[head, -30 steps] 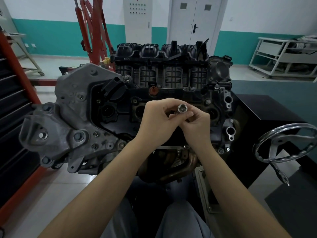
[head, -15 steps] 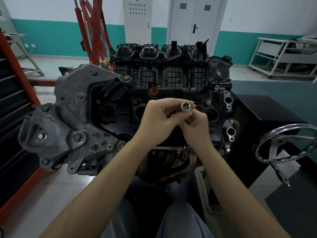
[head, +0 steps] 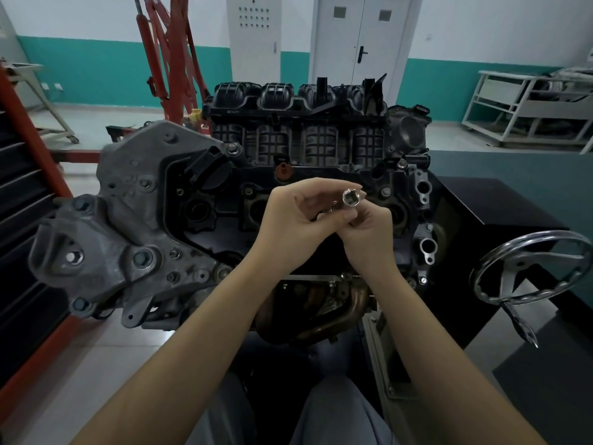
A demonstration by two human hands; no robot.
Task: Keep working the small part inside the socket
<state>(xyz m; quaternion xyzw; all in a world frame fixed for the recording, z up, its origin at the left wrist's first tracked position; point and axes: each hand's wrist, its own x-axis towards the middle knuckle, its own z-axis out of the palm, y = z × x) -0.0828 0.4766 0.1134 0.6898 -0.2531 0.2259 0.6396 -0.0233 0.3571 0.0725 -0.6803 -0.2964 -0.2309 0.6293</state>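
Observation:
A small chrome socket (head: 350, 198) with its square drive hole facing me is held up in front of a car engine (head: 288, 175). My left hand (head: 298, 220) pinches the socket between thumb and fingertips. My right hand (head: 369, 232) is curled just beneath and behind it, its fingers closed around the lower part of the socket or a piece attached there, which is mostly hidden. Both hands hover over the dark valve cover, near the spark plug wells.
A grey cast bracket (head: 122, 226) juts out on the engine's left. A chrome handwheel (head: 529, 271) sits at the right beside a black stand (head: 481, 213). A red engine hoist (head: 170, 53) stands behind, red-edged steps (head: 29, 175) at the left, a grey trolley frame (head: 526, 107) far right.
Both hands have lifted the socket slightly up and to the right, and it has turned so that its square opening faces me more directly.

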